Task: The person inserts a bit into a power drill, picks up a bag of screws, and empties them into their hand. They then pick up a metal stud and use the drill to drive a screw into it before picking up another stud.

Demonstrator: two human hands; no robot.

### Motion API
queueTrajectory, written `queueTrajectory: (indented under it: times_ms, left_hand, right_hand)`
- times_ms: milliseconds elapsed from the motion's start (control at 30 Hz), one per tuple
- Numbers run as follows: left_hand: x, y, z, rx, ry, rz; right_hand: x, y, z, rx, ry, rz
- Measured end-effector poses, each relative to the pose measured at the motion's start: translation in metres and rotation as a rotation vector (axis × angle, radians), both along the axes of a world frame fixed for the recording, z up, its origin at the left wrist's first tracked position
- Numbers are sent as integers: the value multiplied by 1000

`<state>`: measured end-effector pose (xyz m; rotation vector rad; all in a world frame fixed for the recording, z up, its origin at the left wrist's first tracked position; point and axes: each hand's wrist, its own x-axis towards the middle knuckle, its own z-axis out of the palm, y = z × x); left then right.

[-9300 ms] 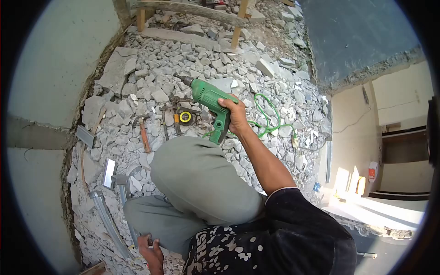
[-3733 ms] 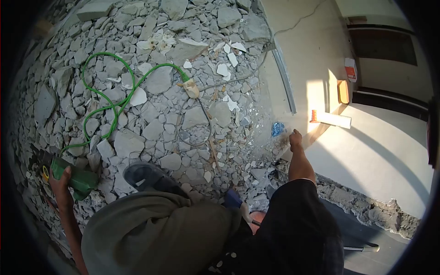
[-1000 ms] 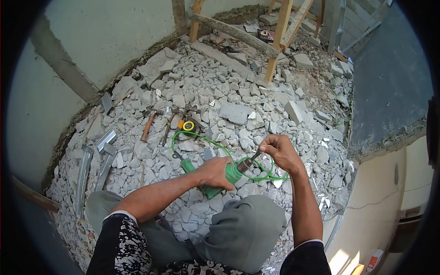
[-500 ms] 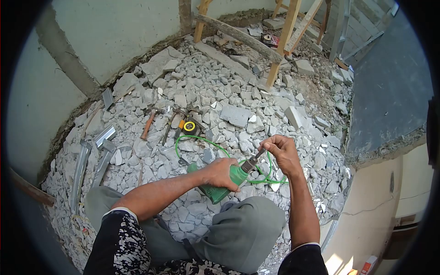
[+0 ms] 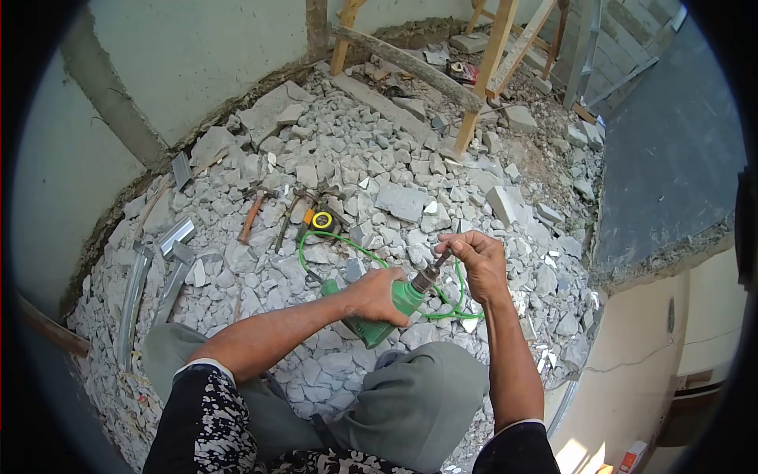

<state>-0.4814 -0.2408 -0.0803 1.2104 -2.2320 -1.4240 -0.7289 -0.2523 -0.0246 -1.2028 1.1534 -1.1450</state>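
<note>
A green power drill [image 5: 371,331] lies across my lap area, above the rubble, with its chuck [image 5: 425,278] pointing up and right. My left hand [image 5: 377,298] is wrapped round the drill's body. A dark bit [image 5: 444,257] stands in or at the chuck, and the fingertips of my right hand [image 5: 478,265] pinch its far end. The green cable [image 5: 355,246] loops over the stones behind the drill and passes behind the chuck.
Broken concrete [image 5: 332,134] covers the ground. Beyond the drill lie a hammer [image 5: 252,218], a tape measure [image 5: 322,220] and a flat block [image 5: 402,201]. Metal channels [image 5: 136,296] rest at left. Wooden posts [image 5: 489,71] stand at the back, a dark slab [image 5: 667,150] at right.
The view has shifted slightly. My right hand and the bit have moved a little left relative to the frame; both hands keep their holds.
</note>
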Motion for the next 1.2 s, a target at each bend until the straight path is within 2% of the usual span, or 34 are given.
queueTrajectory:
  times_ms: [267, 433, 533, 600, 667, 767, 833, 933, 967, 1067, 1200]
  left_hand:
    - [-2, 5, 5, -1, -74, 37]
    - [-4, 7, 4, -2, -97, 24]
    - [-6, 3, 14, 22, 46, 104]
    - [-7, -5, 26, 89, 241, 185]
    - [-10, -9, 48, 316, 537, 343]
    - [-12, -28, 68, 384, 871, 466]
    - [-12, -36, 87, 387, 975, 518]
    - [-10, -38, 109, 366, 1112, 593]
    - [-10, -40, 113, 368, 1160, 607]
    - [-10, -45, 123, 385, 1285, 639]
    - [0, -45, 150, 435, 1371, 626]
  right_hand:
    - [-5, -4, 9, 116, 96, 42]
    - [-10, 2, 10, 90, 99, 21]
    - [-7, 6, 2, 8, -82, -18]
    - [0, 14, 6, -20, -171, -34]
    - [5, 25, 4, -24, -127, 95]
    - [19, 37, 9, -34, 49, 193]
    - [28, 32, 19, -85, 117, 233]
    - [58, 26, 56, -92, -85, 148]
    - [62, 23, 61, -48, -245, 147]
    - [77, 20, 81, -91, -319, 128]
    - [89, 12, 92, -78, -243, 149]
